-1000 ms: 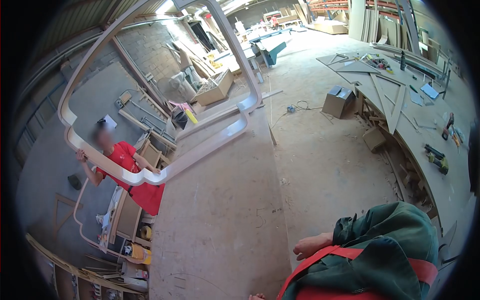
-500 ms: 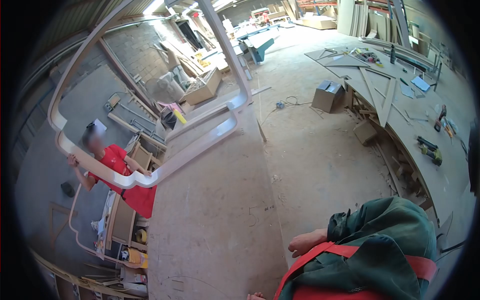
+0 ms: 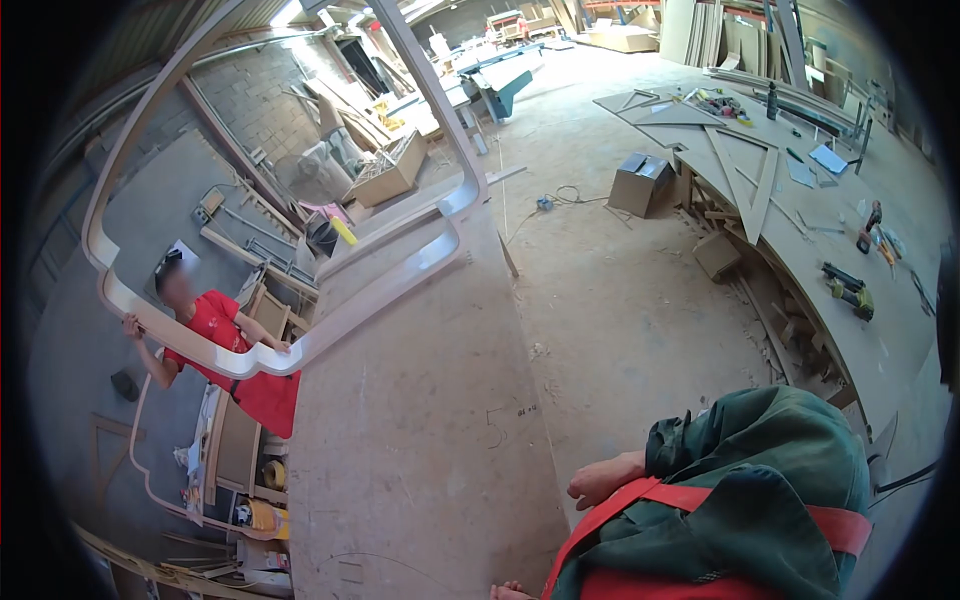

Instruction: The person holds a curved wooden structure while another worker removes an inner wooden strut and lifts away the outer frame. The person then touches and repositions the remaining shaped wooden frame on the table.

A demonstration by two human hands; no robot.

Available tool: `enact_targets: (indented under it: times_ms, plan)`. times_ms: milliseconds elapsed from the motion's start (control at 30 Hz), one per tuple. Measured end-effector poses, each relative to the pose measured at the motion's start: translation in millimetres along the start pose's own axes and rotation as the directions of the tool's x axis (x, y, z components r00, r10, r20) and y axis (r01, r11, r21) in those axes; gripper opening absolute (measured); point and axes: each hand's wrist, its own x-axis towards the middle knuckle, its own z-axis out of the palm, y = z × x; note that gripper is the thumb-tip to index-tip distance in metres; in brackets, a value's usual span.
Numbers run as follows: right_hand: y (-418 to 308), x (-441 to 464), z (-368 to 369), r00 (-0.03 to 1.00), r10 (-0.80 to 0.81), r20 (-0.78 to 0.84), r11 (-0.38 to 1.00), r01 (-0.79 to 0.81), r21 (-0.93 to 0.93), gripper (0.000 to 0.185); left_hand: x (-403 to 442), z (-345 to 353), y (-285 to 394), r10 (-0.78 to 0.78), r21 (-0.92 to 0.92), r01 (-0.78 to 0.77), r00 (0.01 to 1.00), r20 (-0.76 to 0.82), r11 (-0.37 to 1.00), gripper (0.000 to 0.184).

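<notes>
My right hand (image 3: 606,479) comes out of a green sleeve beside the near right edge of the large tabletop (image 3: 430,430); its fingers look curled together, with nothing visible in them. Only the fingers of my left hand (image 3: 510,591) show, low at the bottom edge of the view over the tabletop, and their grip is unclear. A large curved wooden frame (image 3: 350,313) stands tilted upright at the far left of the tabletop. A person in red (image 3: 215,318) holds its lower left part with both hands.
At the right, a workbench (image 3: 890,345) carries triangular wooden pieces, a drill (image 3: 870,228) and a green-and-black tool (image 3: 850,290). A cardboard box (image 3: 640,185) and a cable lie on the floor. Shelves (image 3: 235,450) with a yellow container are at the left.
The view has shifted so that the frame, the person in red and the workbench appear further left. My hands have barely changed posture.
</notes>
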Motion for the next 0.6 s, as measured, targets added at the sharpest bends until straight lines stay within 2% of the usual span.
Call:
enact_targets:
  times_ms: [600]
  plan:
    - [-0.1,2.7,0.1,0.999,0.007,0.038,1.0,-0.007,-0.002,0.034,3.3,9.9,17.0,-0.005,-0.22,-0.012,0.997,-0.075,0.975,0.032]
